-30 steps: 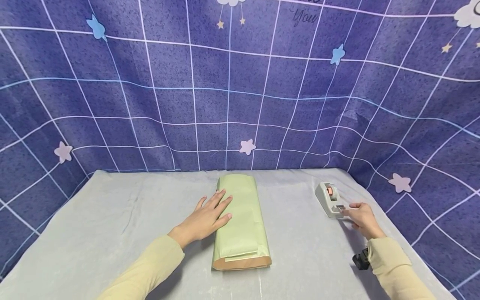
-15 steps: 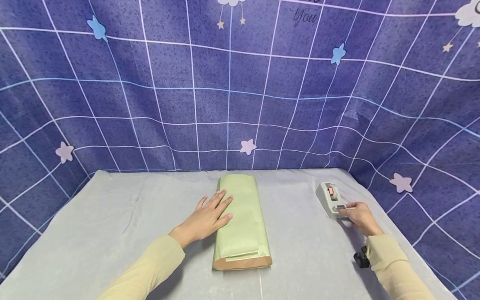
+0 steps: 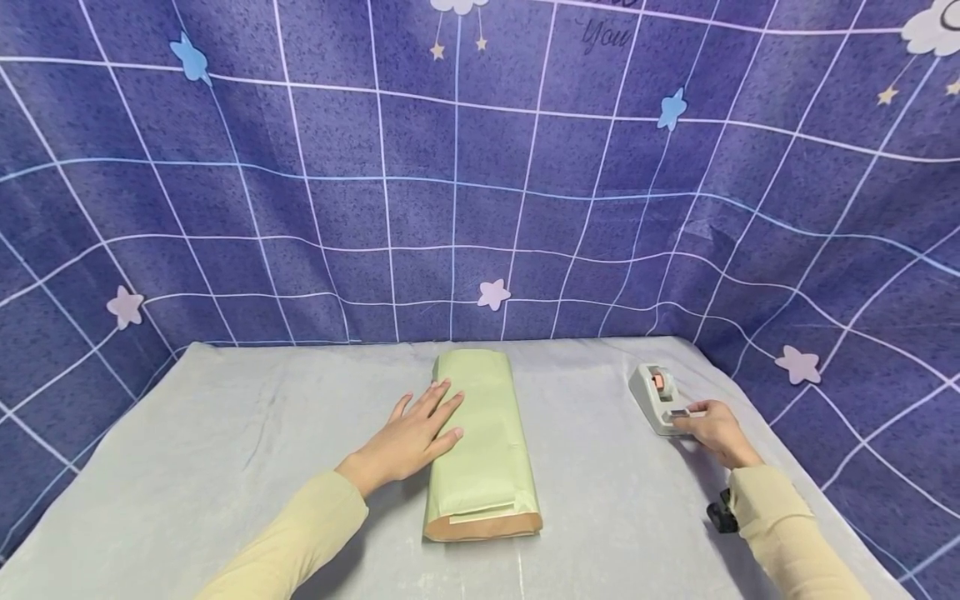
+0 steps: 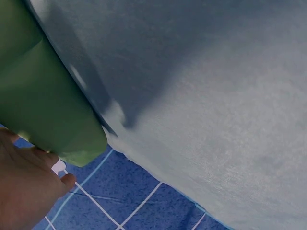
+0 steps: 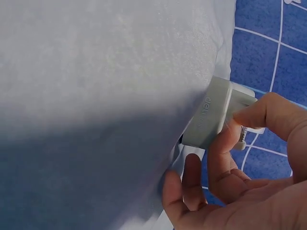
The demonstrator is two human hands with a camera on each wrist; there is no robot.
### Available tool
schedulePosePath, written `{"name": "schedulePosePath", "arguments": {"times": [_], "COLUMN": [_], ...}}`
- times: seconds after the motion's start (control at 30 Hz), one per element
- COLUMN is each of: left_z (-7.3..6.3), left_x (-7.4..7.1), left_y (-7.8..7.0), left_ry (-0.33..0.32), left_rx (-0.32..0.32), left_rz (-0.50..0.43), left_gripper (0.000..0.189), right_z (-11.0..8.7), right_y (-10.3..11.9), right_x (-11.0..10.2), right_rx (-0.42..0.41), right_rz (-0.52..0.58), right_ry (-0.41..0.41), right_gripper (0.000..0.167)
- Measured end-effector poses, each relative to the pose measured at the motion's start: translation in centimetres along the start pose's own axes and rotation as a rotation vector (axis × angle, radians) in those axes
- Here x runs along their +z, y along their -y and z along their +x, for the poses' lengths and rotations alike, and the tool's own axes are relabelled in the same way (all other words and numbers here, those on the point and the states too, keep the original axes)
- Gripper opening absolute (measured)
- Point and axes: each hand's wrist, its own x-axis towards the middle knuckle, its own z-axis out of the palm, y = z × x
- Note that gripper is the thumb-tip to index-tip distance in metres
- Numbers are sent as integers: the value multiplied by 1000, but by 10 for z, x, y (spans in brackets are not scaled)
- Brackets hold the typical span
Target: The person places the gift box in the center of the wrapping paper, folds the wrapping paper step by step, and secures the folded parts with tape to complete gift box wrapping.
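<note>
A flat tube of folded green paper (image 3: 483, 433) lies in the middle of the table, its near end open and brown inside. My left hand (image 3: 408, 433) rests on its left side with fingers spread; the left wrist view shows the hand (image 4: 29, 182) against the paper's edge. At the right stands a grey tape dispenser (image 3: 654, 400) with a roll of tape (image 3: 660, 382) in it. My right hand (image 3: 718, 429) is at its cutter end. In the right wrist view thumb and forefinger pinch at the cutter of the dispenser (image 5: 211, 112); the clear tape between them is mostly hidden.
A pale grey cloth (image 3: 300, 400) covers the table. Behind and beside it hangs a blue curtain (image 3: 420, 217) with a line grid and stars. A black wrist camera (image 3: 722, 512) hangs below the right sleeve.
My right thumb and forefinger have come together at the dispenser's cutter, and the hand has edged left. The left hand and the green paper have stayed in place.
</note>
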Motion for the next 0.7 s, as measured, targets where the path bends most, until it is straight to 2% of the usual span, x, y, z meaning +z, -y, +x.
{"name": "schedulePosePath", "arguments": {"times": [0.27,0.7], "left_z": [0,-1], "left_x": [0,-1], "left_y": [0,-2], "left_ry": [5,-19], "left_rx": [0,10], "left_rz": [1,2], "left_gripper": [61,60], "right_z": [-1,3], "right_y": [3,3], "right_x": [1,-1], "right_rx": [-70,-91], "right_rz": [-110,-190], "right_ry": [-34,-28], "right_gripper": [40,39]}}
